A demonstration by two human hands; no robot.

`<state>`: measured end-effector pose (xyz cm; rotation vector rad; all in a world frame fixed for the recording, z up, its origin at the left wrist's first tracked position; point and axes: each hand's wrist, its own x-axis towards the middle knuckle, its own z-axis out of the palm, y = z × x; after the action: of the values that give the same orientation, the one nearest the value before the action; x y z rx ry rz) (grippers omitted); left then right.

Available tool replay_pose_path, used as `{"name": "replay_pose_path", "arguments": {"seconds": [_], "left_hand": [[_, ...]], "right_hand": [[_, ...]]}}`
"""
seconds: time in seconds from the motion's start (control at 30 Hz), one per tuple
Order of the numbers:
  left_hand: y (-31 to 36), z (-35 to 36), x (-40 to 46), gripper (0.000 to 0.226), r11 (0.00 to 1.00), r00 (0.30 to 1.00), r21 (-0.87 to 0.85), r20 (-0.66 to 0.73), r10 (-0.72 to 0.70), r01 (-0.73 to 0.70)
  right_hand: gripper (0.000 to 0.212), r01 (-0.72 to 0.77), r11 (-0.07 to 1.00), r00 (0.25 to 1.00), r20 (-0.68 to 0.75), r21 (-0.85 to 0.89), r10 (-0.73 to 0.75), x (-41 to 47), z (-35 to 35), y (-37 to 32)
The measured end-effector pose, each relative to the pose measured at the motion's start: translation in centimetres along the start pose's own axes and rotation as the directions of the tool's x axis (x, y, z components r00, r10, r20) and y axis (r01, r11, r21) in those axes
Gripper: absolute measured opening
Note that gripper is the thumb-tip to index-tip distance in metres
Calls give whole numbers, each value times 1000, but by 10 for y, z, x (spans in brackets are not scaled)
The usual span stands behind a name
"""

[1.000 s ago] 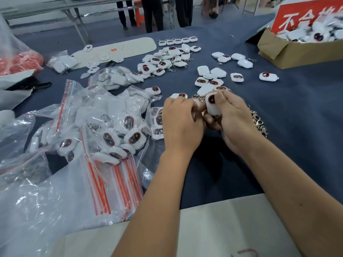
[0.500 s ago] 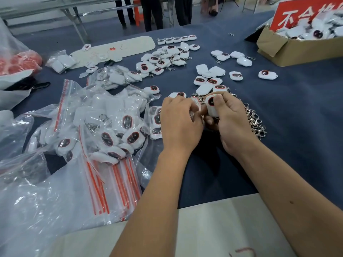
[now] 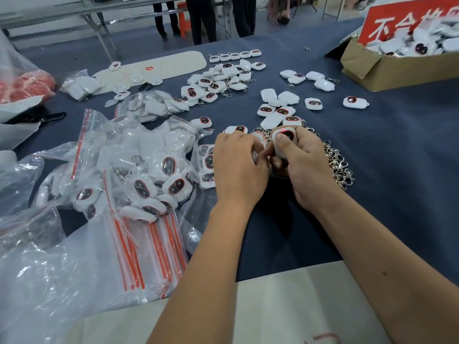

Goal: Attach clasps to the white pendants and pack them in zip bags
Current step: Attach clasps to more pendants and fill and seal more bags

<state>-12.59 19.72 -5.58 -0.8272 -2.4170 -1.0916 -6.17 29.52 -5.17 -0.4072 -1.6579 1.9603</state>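
Best done slowly here: keep the small white rounded plastic pendant with its dark red-ringed oval face [image 3: 283, 142] pinned steady in the right hand [image 3: 301, 165], thumb pressed on the front and fingers curled behind, and bring the clasp to the lower end, close to the body, rather than chasing it in the air. Left hand [image 3: 239, 167] curled tight against the pendant's side, fingertips hidden between the two hands, apparently pinching something small; whether a clasp is in there cannot be told. Worth seating the hook fully before letting go, since a half-caught clasp would likely slip off in the bag. Pendant held upright just above the dark blue tablecloth [image 3: 397, 170], right beside the heap of silvery metal clasps [image 3: 339, 162]. Glossy shell, smooth and likely slippery, so a firm pinch advisable. Filled clear zip bags with red seal strips [image 3: 139, 175] lying just to the left, ready for packing; more loose pendants scattered beyond.
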Motion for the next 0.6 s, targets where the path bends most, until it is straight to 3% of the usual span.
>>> {"name": "replay_pose_path", "arguments": {"seconds": [0.43, 0.6], "left_hand": [[1, 0, -1, 10, 1000, 1000, 14, -3, -25, 26], [6, -5, -3, 23, 998, 997, 5, -32, -63, 64]], "right_hand": [[17, 13, 997, 1000, 25, 72, -14, 0, -1, 2], [25, -1, 995, 1000, 3, 98, 0, 2, -3, 0]]}}
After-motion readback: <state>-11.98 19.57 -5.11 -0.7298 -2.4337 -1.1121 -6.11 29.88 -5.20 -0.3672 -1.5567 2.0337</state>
